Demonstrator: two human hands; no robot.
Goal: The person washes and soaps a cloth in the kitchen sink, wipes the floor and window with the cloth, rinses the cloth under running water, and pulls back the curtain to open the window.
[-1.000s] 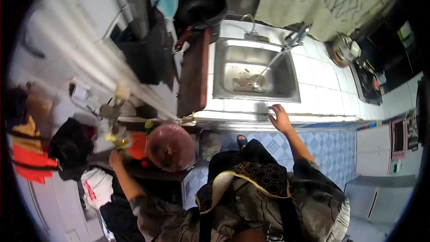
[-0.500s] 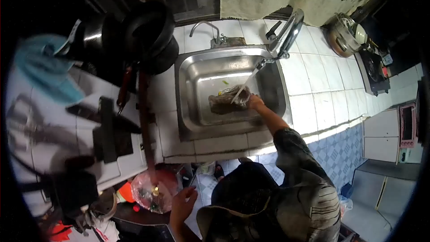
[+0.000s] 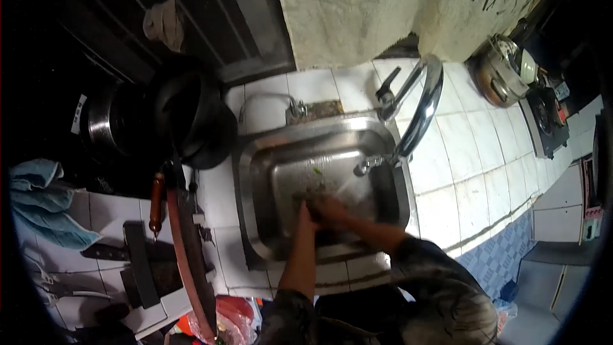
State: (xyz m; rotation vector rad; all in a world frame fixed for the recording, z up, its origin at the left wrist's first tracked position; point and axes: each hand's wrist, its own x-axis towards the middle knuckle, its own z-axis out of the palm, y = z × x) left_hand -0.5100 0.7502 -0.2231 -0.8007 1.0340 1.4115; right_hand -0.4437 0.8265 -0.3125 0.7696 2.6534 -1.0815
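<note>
Both hands are low inside the steel sink (image 3: 255, 230), close together under the running tap (image 3: 424, 112). My left hand (image 3: 306, 212) is at the dark brownish item, which is mostly hidden and blurred. Beside it on the right, my right hand (image 3: 329, 211) reaches to the same spot, next to the water stream. The fingers of both hands are smeared and cannot be made out. A small green scrap (image 3: 317, 170) lies on the sink floor above the hands.
Black pans (image 3: 191, 115) stand left of the sink. A reddish-brown board edge (image 3: 182, 262), knives and a blue cloth (image 3: 48, 204) are at the lower left. A metal pot (image 3: 498, 80) and a stove (image 3: 546, 121) stand on the right. Pink plastic (image 3: 233, 319) shows below the counter.
My left hand has moved from beside the pink plastic into the sink and joined my right hand, which has moved left. The view has shifted closer over the sink.
</note>
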